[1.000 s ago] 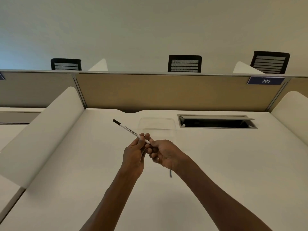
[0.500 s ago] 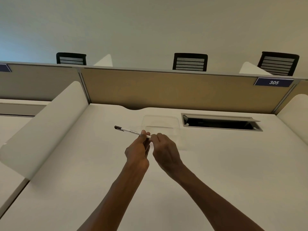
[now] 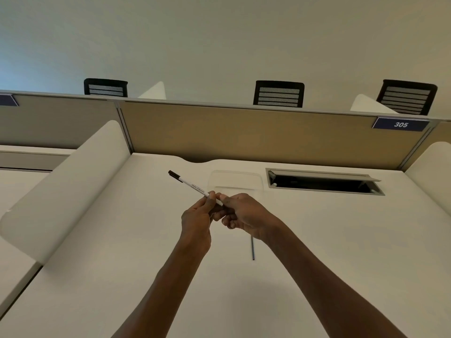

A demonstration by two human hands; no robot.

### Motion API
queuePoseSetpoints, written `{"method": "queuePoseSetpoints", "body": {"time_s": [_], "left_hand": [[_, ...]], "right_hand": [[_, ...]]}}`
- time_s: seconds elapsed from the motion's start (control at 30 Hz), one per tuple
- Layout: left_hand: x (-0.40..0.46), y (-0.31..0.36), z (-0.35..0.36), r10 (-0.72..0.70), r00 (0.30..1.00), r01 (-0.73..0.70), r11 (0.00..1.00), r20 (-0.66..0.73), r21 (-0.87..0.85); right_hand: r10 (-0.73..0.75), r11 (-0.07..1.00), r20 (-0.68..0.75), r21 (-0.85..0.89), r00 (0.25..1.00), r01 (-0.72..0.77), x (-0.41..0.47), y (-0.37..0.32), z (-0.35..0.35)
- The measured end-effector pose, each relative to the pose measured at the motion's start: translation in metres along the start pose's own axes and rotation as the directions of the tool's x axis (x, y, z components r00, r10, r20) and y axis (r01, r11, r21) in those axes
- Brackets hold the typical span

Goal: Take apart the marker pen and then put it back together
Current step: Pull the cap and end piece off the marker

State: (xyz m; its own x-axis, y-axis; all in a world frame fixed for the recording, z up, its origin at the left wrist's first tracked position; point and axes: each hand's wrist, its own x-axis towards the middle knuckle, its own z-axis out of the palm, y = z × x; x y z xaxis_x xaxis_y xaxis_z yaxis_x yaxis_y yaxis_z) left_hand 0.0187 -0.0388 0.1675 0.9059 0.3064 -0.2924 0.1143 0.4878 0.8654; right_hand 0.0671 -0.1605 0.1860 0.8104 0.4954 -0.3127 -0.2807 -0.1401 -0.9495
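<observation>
A thin white marker pen [image 3: 192, 186] with a black cap at its far end points up and to the left above the desk. My left hand [image 3: 197, 218] pinches its near part between thumb and fingers. My right hand [image 3: 240, 212] closes its fingertips on the pen's near end, touching my left hand. The pen's near tip is hidden between the fingers. A thin dark rod [image 3: 253, 248], possibly the pen's inner part, lies on the white desk [image 3: 122, 240] partly under my right wrist.
A tan divider panel [image 3: 244, 135] with a 305 sign [image 3: 400, 124] stands at the desk's back. An open cable hatch [image 3: 324, 182] is at the back right. White curved side screens [image 3: 63, 181] flank the desk. Black chairs show behind the divider.
The pen's far end has tilted up and down slightly while both hands stayed joined on its near end. The dark rod on the desk shows again below my right wrist.
</observation>
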Motion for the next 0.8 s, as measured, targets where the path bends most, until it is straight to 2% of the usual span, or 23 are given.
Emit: {"method": "queuePoseSetpoints", "body": {"time_s": [0.07, 0.13, 0.2, 0.23, 0.27, 0.33, 0.47, 0.53, 0.73, 0.8], "left_hand": [[-0.001, 0.0, -0.001, 0.005, 1.0, -0.005, 1.0, -0.024, 0.002], [-0.003, 0.0, 0.0, 0.008, 0.998, -0.008, 1.0, -0.064, 0.006], [-0.004, -0.001, 0.001, -0.008, 0.993, 0.005, 1.0, -0.115, -0.022], [-0.004, -0.001, 0.002, -0.024, 0.99, 0.017, 0.999, -0.139, -0.051], [-0.003, -0.001, 0.003, -0.045, 0.986, 0.031, 0.995, -0.158, -0.091], [-0.002, 0.0, 0.005, -0.091, 0.979, 0.059, 0.983, -0.182, -0.174], [-0.001, 0.005, 0.008, -0.16, 0.964, 0.098, 0.956, -0.214, -0.275], [-0.001, 0.008, 0.01, -0.176, 0.962, 0.105, 0.944, -0.21, -0.312], [-0.001, 0.012, 0.011, -0.194, 0.957, 0.112, 0.931, -0.213, -0.347], [-0.001, 0.011, 0.01, -0.208, 0.953, 0.122, 0.928, -0.218, -0.351]], "right_hand": [[-0.019, 0.999, -0.001, 0.032, 1.0, 0.019, -0.001, 0.002, 0.001], [-0.065, 0.998, -0.078, -0.006, 0.995, 0.065, 0.0, 0.007, 0.005], [-0.142, 0.985, -0.166, -0.123, 0.976, 0.122, 0.001, 0.011, 0.013], [-0.206, 0.959, -0.206, -0.237, 0.957, 0.155, 0.002, 0.013, 0.016], [-0.293, 0.904, -0.23, -0.384, 0.928, 0.19, 0.002, 0.014, 0.02], [-0.476, 0.722, -0.196, -0.644, 0.857, 0.253, 0.003, 0.017, 0.025], [-0.687, 0.388, -0.037, -0.863, 0.726, 0.323, 0.005, 0.019, 0.028], [-0.702, 0.273, 0.038, -0.908, 0.711, 0.318, 0.006, 0.019, 0.03], [-0.665, 0.067, 0.162, -0.959, 0.729, 0.274, 0.002, 0.013, 0.03], [-0.672, 0.0, 0.202, -0.962, 0.713, 0.272, -0.002, 0.01, 0.032]]}}
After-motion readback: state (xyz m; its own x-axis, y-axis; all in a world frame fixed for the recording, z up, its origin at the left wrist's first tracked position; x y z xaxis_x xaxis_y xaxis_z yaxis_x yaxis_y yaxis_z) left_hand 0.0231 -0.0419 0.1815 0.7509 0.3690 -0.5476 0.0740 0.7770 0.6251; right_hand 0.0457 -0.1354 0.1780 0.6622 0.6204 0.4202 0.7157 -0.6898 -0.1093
